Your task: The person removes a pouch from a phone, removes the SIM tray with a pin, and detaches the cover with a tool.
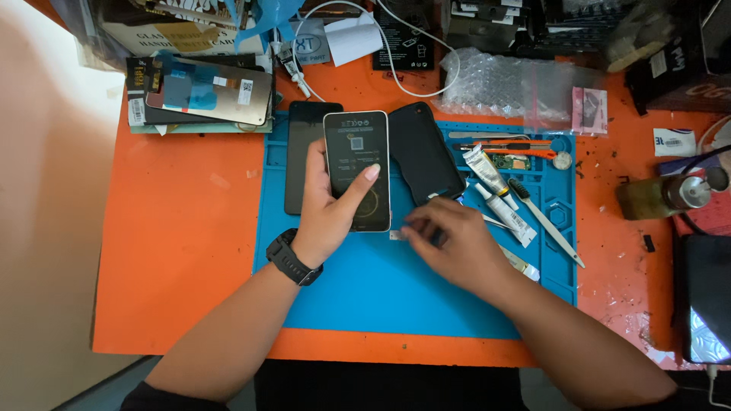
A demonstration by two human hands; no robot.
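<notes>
Head view shows your left hand (pixel 326 217) with its grip closed around a phone (pixel 357 169) above the blue mat (pixel 365 289). Your right hand (pixel 457 243) pinches a tiny part on the mat, just beside the phone.

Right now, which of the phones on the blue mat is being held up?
The white-edged phone in the left hand; the two black ones lie flat beside it.
</notes>
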